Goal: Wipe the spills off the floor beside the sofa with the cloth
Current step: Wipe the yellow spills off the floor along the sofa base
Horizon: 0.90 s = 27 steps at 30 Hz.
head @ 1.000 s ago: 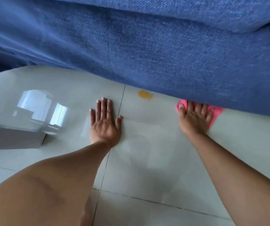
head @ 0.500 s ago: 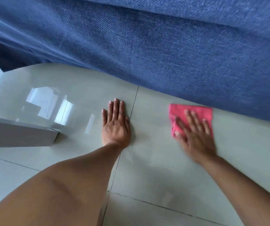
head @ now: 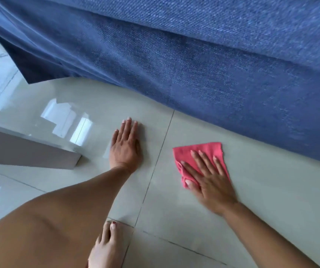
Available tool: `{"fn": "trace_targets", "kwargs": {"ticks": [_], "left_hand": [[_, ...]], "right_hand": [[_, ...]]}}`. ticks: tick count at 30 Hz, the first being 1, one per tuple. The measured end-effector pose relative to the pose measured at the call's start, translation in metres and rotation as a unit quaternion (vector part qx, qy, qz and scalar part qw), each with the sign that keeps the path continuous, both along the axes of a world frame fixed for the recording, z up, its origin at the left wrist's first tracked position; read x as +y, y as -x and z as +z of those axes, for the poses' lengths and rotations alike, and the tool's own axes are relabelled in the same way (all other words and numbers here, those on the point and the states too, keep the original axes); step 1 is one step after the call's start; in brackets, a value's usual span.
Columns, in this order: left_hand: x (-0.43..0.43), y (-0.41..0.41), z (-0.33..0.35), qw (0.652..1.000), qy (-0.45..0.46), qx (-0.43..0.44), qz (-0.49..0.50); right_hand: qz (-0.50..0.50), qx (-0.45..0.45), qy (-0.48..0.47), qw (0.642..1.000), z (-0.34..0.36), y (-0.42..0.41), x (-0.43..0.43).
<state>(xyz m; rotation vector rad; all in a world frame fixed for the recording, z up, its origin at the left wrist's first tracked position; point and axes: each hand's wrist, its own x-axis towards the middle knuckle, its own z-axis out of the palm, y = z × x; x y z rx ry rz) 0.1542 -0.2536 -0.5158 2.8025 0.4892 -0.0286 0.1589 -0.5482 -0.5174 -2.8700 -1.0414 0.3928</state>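
Note:
A pink cloth [head: 203,150] lies flat on the pale glossy floor tiles [head: 271,190], a little way out from the blue sofa [head: 194,64]. My right hand [head: 208,178] presses down on the cloth with fingers spread, thumb curled over its bunched left edge. My left hand [head: 125,146] rests flat on the tile to the left of a grout line, fingers together, holding nothing. No yellow spill shows on the floor around the cloth.
A grey low block or furniture base [head: 25,151] stands at the left on the floor. My bare foot [head: 109,246] is at the bottom centre. The sofa's fabric skirt hangs down to the tiles along the top and right.
My right hand has dragged the cloth from the sofa's edge toward me and leftward. The yellow spot seen one second ago is no longer visible. The view has shifted; my foot has come into view.

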Motion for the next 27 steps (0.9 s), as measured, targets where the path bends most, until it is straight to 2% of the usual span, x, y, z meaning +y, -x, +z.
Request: {"fn": "trace_targets", "kwargs": {"ticks": [3,5,7,9,13,16,18,19,21,24,26,27], "left_hand": [[0.019,0.008,-0.009,0.998,-0.039,0.042,0.036],[0.018,0.009,-0.013,0.998,-0.044,0.042,0.033],[0.018,0.009,-0.015,0.998,-0.048,0.034,0.031],[0.020,0.009,-0.014,0.998,-0.043,0.034,0.027],[0.022,0.008,-0.015,0.998,-0.046,0.034,0.023],[0.021,0.009,-0.017,0.998,-0.047,0.036,0.028],[0.019,0.010,-0.019,0.998,-0.046,0.032,0.031],[0.019,0.011,-0.019,0.998,-0.044,0.029,0.034],[0.018,0.010,-0.018,0.998,-0.041,0.028,0.038],[0.017,0.010,-0.017,0.998,-0.041,0.025,0.037],[0.018,0.010,-0.016,0.998,-0.044,0.031,0.037],[0.018,0.009,-0.016,0.998,-0.045,0.033,0.035]], "right_hand": [[-0.184,-0.002,0.043,0.982,0.002,-0.036,-0.025],[-0.298,-0.004,0.049,0.953,0.002,-0.070,0.002],[-0.345,-0.003,0.025,0.938,0.002,-0.103,0.049],[-0.314,0.020,0.011,0.949,0.002,-0.116,0.099],[-0.130,-0.009,-0.014,0.991,-0.001,-0.071,0.167],[0.026,0.011,-0.027,0.999,0.001,-0.015,0.136],[0.068,0.015,-0.017,0.997,0.001,-0.005,0.082],[0.044,0.006,-0.005,0.999,0.001,-0.011,0.056],[-0.086,-0.009,0.030,0.996,0.001,-0.037,0.024],[-0.272,-0.009,0.032,0.962,0.003,-0.089,0.049],[-0.306,0.012,0.011,0.952,0.003,-0.107,0.093],[-0.287,0.016,0.010,0.958,0.002,-0.106,0.115]]}}
